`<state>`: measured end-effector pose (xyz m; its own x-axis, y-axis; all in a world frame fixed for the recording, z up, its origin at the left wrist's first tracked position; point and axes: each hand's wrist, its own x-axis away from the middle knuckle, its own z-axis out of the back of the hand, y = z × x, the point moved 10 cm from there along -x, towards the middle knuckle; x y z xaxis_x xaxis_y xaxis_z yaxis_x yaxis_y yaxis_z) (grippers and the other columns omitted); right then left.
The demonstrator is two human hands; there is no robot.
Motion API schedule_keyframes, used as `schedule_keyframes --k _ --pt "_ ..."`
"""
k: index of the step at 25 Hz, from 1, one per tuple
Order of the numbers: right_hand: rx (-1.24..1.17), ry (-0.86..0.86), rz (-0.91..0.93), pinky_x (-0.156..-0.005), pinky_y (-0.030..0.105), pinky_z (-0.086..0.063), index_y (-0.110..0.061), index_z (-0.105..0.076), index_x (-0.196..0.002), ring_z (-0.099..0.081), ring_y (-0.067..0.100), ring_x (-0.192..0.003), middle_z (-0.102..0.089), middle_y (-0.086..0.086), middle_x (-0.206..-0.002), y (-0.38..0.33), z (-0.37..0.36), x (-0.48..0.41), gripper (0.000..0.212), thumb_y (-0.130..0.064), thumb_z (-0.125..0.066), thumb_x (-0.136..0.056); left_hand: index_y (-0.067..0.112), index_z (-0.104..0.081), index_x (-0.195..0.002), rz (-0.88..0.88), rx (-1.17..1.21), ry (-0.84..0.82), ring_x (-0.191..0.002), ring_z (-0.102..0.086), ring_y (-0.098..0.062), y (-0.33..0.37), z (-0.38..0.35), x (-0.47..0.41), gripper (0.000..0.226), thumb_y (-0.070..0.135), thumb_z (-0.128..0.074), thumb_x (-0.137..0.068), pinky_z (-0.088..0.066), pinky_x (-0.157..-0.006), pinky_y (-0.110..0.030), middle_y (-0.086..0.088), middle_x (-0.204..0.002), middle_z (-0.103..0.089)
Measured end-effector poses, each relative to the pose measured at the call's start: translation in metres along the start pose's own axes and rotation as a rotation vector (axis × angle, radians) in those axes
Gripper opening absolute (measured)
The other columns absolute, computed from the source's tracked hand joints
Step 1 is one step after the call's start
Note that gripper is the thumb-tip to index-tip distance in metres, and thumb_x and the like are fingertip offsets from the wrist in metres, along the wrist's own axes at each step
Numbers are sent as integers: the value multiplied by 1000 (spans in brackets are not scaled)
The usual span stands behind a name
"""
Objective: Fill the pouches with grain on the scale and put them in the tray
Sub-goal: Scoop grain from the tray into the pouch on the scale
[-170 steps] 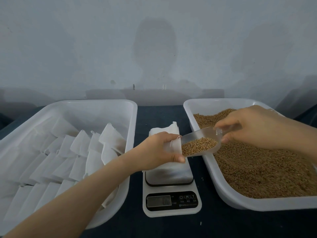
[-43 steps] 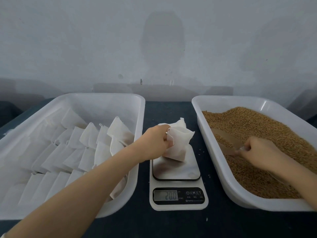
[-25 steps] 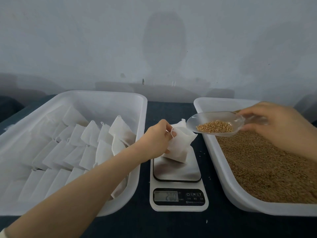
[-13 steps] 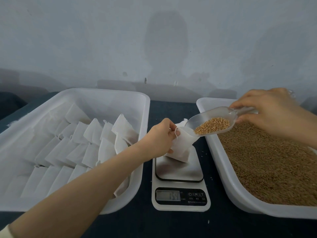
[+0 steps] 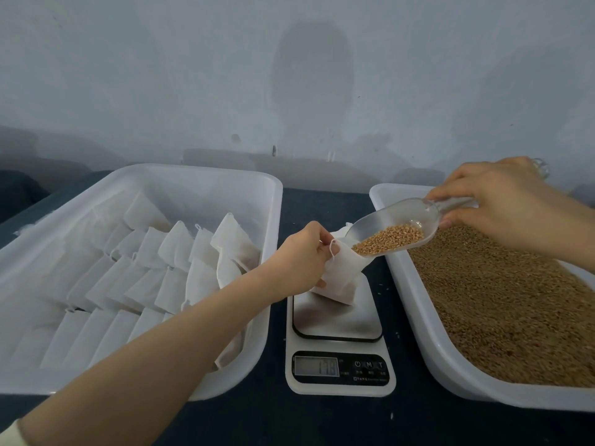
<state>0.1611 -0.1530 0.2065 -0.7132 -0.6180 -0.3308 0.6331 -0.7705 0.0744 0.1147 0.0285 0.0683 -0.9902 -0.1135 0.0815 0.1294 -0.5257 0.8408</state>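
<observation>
We cannot read the scale (image 5: 337,388): the digits on its display (image 5: 316,366) are a blur. The pouch (image 5: 342,275) is half hidden. Our left hand (image 5: 301,256) covers its left side, and the lip of the clear scoop (image 5: 397,218) sits in front of its mouth, so we cannot tell how wide it gapes or whether any grain is inside. Its lower corner is down at the steel platform, but we cannot tell whether it rests there.

The pouch is over the back of the scale, between the two trays. Its long axis stands steep and leans a little, with the mouth up and turned right towards the scoop and the closed end down and nearer to us. The fingers of the left hand pinch its top edge by the drawstring.

The fingers of our right hand (image 5: 502,209) are curled round the scoop's handle, which they mostly hide. The scoop slopes down from upper right to lower left, and its load of grain (image 5: 391,242) has gathered at the low lip, right at the pouch.

The left tray (image 5: 272,217) holds rows of white pouches (image 5: 193,252) and is cut off at the frame's left edge. The grain tray (image 5: 406,286) runs off to the right. All of it stands on a dark worktop (image 5: 322,424).
</observation>
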Motion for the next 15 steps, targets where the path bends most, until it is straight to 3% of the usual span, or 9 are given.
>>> schedule_keyframes --k 3,8,15 --pt "7 -6 -9 -93 34 -21 -30 -69 -110 -48 21 -98 -63 -5 -102 2 0 -2 35 -36 -73 -76 20 -44 -104 -5 11 3 -99 -59 -24 -1 0 0 4 22 -42 -101 -60 -73 -35 -7 -124 -51" --pt "21 29 45 -87 31 -19 -25 -73 -104 -42 13 -83 -66 0 -97 -4 3 -4 31 -27 -77 -74 21 -44 -103 4 25 -1 -100 -58 -25 -1 0 0 3 19 -44 -101 -60 -75 -38 -8 -122 -52" --pt "13 10 6 -93 33 -20 -27 -71 -108 -52 23 -97 -65 -3 -100 -2 3 -4 33 -31 -74 -76 20 -44 -104 0 32 -6 -102 -57 -25 -1 -1 -1 5 18 -42 -101 -60 -77 -38 -4 -118 -49"
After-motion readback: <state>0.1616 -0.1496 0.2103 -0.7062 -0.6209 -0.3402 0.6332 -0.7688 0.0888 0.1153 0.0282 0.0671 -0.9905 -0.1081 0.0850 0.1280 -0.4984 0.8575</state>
